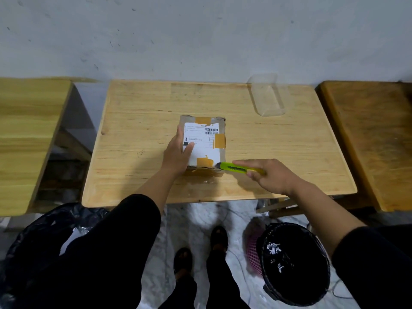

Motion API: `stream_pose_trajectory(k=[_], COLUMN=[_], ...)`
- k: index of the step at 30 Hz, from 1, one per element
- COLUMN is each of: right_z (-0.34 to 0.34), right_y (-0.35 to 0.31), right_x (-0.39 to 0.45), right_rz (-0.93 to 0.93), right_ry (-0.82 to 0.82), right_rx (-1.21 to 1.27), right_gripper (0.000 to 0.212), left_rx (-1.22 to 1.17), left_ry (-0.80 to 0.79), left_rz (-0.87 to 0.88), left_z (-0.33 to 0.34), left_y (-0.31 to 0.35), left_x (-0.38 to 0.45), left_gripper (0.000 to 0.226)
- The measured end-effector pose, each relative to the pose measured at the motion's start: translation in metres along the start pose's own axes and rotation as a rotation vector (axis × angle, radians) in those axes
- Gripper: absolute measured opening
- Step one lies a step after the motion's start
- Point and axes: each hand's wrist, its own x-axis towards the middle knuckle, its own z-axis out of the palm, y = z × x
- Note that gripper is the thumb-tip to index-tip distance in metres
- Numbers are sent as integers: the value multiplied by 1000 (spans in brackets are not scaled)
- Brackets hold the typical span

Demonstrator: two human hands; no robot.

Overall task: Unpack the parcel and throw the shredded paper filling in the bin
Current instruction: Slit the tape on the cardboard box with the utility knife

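A small cardboard parcel (206,139) with a white shipping label and brown tape patches lies closed in the middle of the wooden table (142,121). My left hand (177,153) grips its left side and near corner. My right hand (270,176) holds a yellow-green utility knife (238,168), whose tip touches the parcel's near right corner. On the floor at the lower right stands a pink bin (294,262) lined with a black bag, with a few white paper shreds inside.
A clear plastic tray (268,97) lies at the table's far right. Other wooden tables stand to the left (26,134) and right (374,134). A large black bag (33,237) sits on the floor at the lower left. My feet are below the table edge.
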Motion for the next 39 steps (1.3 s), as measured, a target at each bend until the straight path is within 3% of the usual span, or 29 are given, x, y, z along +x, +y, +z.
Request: stream_pose_trajectory(k=[3, 7, 21, 33, 39], right_z=[19, 50, 68, 74, 78], right_y=[-10, -33, -36, -38, -33], right_x=[1, 9, 13, 10, -2], right_rz=[163, 322, 450, 345, 304], right_ry=[159, 217, 274, 135, 241], right_rx=[611, 988, 1127, 1095, 1118], right_gripper=[43, 45, 43, 65, 62], left_rx=[-2, -8, -12, -25, -32], left_ry=[3, 7, 7, 12, 1], left_rz=[4, 2, 3, 9, 2], left_z=[1, 1, 3, -2, -2], left_y=[-1, -1, -4, 0, 1], left_x=[0, 1, 2, -2, -3], left_gripper=[65, 65, 65, 65, 64])
